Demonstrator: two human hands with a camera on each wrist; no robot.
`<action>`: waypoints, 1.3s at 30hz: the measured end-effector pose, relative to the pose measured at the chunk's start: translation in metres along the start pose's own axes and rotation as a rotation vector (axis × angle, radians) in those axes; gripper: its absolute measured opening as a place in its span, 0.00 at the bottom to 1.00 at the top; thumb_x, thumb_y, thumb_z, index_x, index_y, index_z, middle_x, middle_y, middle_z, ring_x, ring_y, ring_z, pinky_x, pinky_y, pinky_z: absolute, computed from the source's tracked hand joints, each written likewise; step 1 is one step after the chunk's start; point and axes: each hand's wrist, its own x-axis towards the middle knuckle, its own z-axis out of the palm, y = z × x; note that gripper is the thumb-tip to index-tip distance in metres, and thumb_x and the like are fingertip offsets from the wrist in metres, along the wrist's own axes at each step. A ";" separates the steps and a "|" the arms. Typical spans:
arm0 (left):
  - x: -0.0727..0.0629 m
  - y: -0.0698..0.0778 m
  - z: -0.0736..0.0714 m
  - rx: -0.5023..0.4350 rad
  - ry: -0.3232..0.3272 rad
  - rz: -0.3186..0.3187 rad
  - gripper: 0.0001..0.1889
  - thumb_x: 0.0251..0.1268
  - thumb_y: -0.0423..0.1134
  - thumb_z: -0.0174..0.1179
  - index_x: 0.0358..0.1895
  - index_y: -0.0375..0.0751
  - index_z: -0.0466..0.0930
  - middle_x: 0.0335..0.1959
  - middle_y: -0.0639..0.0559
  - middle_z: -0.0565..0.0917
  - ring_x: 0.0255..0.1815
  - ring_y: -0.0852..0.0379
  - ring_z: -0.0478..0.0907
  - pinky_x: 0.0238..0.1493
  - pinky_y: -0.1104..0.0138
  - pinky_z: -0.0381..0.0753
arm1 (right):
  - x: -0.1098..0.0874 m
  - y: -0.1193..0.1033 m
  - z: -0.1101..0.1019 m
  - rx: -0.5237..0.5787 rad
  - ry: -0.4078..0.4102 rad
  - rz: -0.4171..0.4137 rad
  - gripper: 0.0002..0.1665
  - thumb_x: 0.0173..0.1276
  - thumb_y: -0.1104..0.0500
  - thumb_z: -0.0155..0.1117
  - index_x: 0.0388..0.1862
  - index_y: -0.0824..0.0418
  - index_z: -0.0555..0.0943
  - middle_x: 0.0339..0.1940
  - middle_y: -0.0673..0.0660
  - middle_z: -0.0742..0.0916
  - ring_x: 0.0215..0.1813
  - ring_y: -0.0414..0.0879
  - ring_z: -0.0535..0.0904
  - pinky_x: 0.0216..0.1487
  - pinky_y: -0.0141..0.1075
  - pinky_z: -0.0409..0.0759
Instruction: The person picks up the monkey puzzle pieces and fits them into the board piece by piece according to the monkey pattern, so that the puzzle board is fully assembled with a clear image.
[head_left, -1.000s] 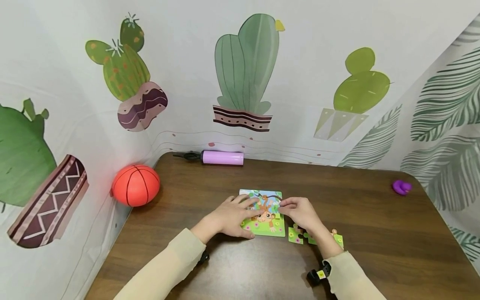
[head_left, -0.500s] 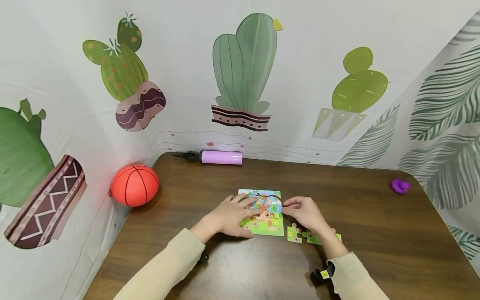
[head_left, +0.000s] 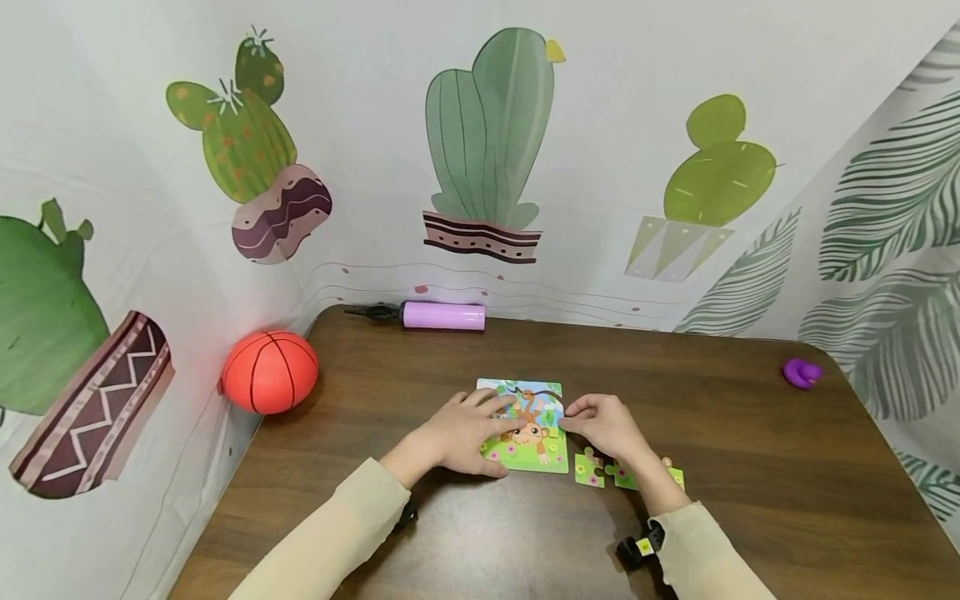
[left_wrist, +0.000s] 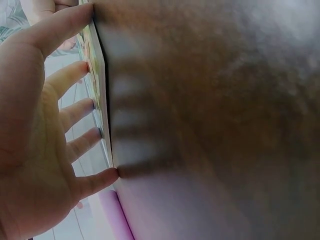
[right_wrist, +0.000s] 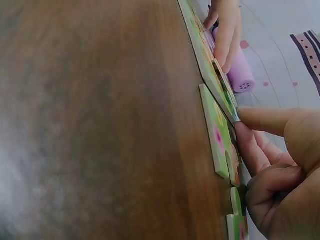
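A jigsaw puzzle board (head_left: 521, 461) with a monkey picture lies mid-table. My left hand (head_left: 463, 433) rests on its left part, fingers spread; in the left wrist view the fingertips (left_wrist: 86, 70) press along the board. At the board's right edge, my right hand (head_left: 606, 427) pinches a small puzzle piece between thumb and index finger, mostly hidden by the fingers. Its bluish tip shows between the fingertips (right_wrist: 245, 117) in the right wrist view. Just below that hand lie loose puzzle pieces: a green flowered one (head_left: 588, 473), another (head_left: 624, 477) partly under the forearm, and one (head_left: 677, 477) beyond it.
A red ball (head_left: 270, 372) sits at the table's left edge. The purple hand pump (head_left: 444, 316) lies along the back edge by the cactus-printed cloth. A purple rubber duck (head_left: 802, 373) stands at the far right of the brown table (head_left: 720, 408).
My right hand drew slightly right, off the board's edge, half a second ago and is now back left against it, still pinching the piece. My left hand has stayed on the board.
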 end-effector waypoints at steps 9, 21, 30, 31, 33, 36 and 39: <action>0.002 0.007 -0.002 0.004 0.026 0.012 0.42 0.64 0.71 0.62 0.81 0.72 0.61 0.84 0.56 0.55 0.82 0.43 0.52 0.75 0.39 0.58 | -0.016 0.004 -0.018 -0.044 -0.023 -0.048 0.16 0.67 0.50 0.76 0.44 0.61 0.87 0.33 0.52 0.88 0.33 0.47 0.82 0.31 0.40 0.79; 0.005 0.022 -0.008 0.014 -0.014 0.005 0.41 0.65 0.71 0.61 0.81 0.76 0.58 0.85 0.60 0.51 0.84 0.38 0.47 0.73 0.34 0.56 | -0.055 0.019 -0.036 -0.176 -0.080 -0.099 0.24 0.58 0.46 0.83 0.46 0.58 0.87 0.32 0.49 0.83 0.33 0.45 0.77 0.33 0.35 0.75; 0.007 0.021 -0.005 0.009 -0.024 -0.001 0.41 0.65 0.71 0.61 0.81 0.78 0.57 0.85 0.61 0.51 0.84 0.39 0.46 0.73 0.33 0.56 | -0.061 0.022 -0.031 -0.336 -0.056 -0.174 0.26 0.49 0.43 0.87 0.42 0.52 0.86 0.35 0.46 0.81 0.39 0.42 0.76 0.41 0.37 0.76; 0.007 0.021 -0.005 0.010 -0.025 -0.002 0.41 0.65 0.71 0.61 0.81 0.78 0.57 0.85 0.61 0.52 0.84 0.39 0.46 0.73 0.33 0.56 | -0.061 0.022 -0.031 -0.350 -0.054 -0.184 0.25 0.49 0.43 0.87 0.41 0.51 0.86 0.35 0.45 0.81 0.39 0.41 0.76 0.42 0.37 0.77; 0.008 0.021 -0.005 0.014 -0.024 -0.002 0.41 0.65 0.71 0.61 0.81 0.78 0.57 0.85 0.61 0.51 0.84 0.40 0.46 0.73 0.33 0.56 | -0.062 0.023 -0.030 -0.371 -0.048 -0.203 0.24 0.49 0.43 0.87 0.39 0.50 0.86 0.35 0.44 0.81 0.40 0.41 0.76 0.43 0.38 0.78; 0.008 0.022 -0.005 0.017 -0.019 0.004 0.41 0.65 0.71 0.61 0.81 0.77 0.58 0.85 0.61 0.51 0.84 0.40 0.47 0.73 0.33 0.56 | -0.064 0.023 -0.031 -0.395 -0.044 -0.221 0.22 0.50 0.44 0.87 0.38 0.49 0.86 0.35 0.43 0.82 0.41 0.40 0.77 0.44 0.38 0.79; 0.008 0.021 -0.005 0.015 -0.017 0.006 0.41 0.65 0.71 0.61 0.81 0.77 0.57 0.85 0.61 0.51 0.84 0.40 0.47 0.73 0.33 0.56 | -0.066 0.022 -0.032 -0.415 -0.052 -0.245 0.21 0.51 0.44 0.87 0.38 0.49 0.86 0.36 0.43 0.81 0.41 0.39 0.77 0.44 0.39 0.79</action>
